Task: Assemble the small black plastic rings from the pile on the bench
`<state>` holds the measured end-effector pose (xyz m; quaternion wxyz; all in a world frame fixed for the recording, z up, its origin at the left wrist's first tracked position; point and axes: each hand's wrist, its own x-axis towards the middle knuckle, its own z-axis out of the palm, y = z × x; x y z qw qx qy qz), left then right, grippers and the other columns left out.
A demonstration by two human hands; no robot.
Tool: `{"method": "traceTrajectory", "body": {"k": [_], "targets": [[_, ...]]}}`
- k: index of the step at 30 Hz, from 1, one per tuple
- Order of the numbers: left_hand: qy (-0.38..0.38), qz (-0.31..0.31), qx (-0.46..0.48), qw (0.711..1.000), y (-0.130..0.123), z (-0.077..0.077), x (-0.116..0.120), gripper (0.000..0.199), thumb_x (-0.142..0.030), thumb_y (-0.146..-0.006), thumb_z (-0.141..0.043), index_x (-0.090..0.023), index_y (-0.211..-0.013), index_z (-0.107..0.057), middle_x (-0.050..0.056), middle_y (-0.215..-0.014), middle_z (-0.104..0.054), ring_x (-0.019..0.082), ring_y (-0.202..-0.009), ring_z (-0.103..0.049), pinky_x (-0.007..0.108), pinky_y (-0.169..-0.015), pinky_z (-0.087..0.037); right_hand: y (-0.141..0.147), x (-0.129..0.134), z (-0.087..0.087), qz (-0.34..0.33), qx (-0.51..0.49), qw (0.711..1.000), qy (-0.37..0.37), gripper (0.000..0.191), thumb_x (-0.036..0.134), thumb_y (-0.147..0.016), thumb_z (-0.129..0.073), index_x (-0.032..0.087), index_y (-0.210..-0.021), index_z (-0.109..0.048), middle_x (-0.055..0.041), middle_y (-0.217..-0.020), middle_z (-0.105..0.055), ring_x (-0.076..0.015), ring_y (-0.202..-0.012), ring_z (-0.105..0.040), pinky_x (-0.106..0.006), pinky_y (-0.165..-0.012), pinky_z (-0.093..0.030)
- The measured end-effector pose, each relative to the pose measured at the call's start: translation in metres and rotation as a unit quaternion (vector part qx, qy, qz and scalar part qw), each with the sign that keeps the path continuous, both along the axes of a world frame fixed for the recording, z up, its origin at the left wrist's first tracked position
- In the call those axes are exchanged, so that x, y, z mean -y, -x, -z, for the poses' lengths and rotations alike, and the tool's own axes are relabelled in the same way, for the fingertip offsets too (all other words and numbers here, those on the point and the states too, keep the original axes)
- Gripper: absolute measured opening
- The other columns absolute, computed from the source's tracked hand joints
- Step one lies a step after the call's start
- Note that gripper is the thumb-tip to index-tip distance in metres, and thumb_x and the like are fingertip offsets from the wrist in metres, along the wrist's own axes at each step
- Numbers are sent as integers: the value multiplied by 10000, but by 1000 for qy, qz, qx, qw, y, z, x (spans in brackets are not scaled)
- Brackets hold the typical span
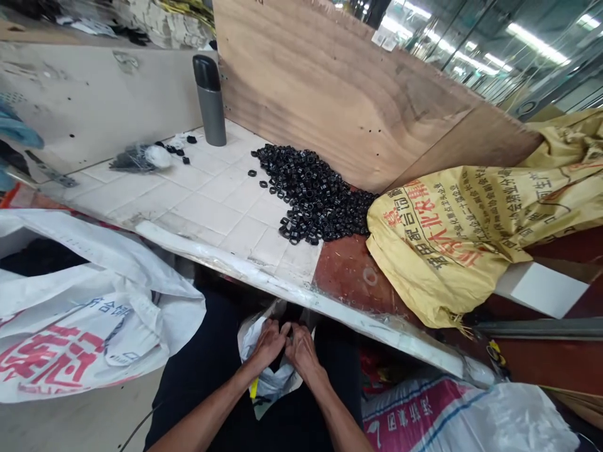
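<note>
A white plastic bag (pixel 269 379) lies crumpled in the person's lap, against dark trousers (pixel 188 389), its top bunched up between both hands. It looks thin, light and soft, likely to slip and fold rather than hold a shape, so a pinch of gathered film near the top would probably grip best. A small yellow strip (pixel 254 388) shows low at its edge.

The left hand (pixel 267 345) and right hand (pixel 301 355) sit close together over the bag, backs up, fingers curled down and inward, nearly meeting. Neither is spread wide. The fingertips are hidden in the folds, so I cannot tell whether they pinch the film or something inside it.

Just beyond the hands runs the white edge (pixel 264 285) of a tiled bench (pixel 202 204). On it lies a heap of black rings (pixel 313 194), with a few strays nearby, against a plywood board (pixel 339 81). A grey flask (pixel 210 100) stands upright further along. A yellow sack (pixel 438 245) slumps on a reddish board (pixel 348 270) to the right. A white woven sack (pixel 80 314) lies to the left, and another (pixel 461 414) lies at lower right.
</note>
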<state>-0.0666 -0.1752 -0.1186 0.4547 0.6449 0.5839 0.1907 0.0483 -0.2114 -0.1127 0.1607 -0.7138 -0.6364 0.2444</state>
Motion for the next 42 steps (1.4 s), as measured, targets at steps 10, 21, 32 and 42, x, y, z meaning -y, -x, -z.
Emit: {"method": "traceTrajectory", "body": {"k": [10, 21, 32, 42], "targets": [[-226, 38, 84, 970, 41, -111, -59, 219, -350, -957, -481, -208, -834, -594, 23, -806, -628, 173, -752, -613, 280, -750, -475, -83, -25, -94, 62, -62, 954, -288, 166, 232, -937, -539, 198, -1053, -653, -112, -1043, -656, -236, -980, -631, -378, -845, -541], [-311, 71, -224, 921, -29, -102, -161, 350, -487, -903, -560, -167, -1029, -497, 100, -1002, -640, 259, -784, -687, 322, -626, -465, -167, -180, -63, 100, 138, 920, -353, 776, 589, -860, -589, 101, -1430, -393, -251, -1383, -470, -389, -1307, -420, -596, -1026, -386], [-309, 52, -228, 922, -52, -98, -180, 352, -521, -920, -522, -199, -1058, -493, 80, -976, -701, 254, -816, -705, 301, -607, -434, -136, -205, -74, -23, 96, 944, -315, 464, 370, -983, -449, 122, -1371, -503, -190, -1314, -498, -322, -1229, -469, -522, -1040, -415], [-336, 122, -112, 927, -42, -98, -175, 235, -345, -910, -571, -217, -1107, -562, 60, -985, -665, 223, -845, -684, 304, -720, -491, -135, -181, -94, 0, -72, 923, -377, 239, 233, -894, -528, 183, -1118, -596, -102, -1117, -591, -242, -1049, -577, -413, -930, -493]]}}
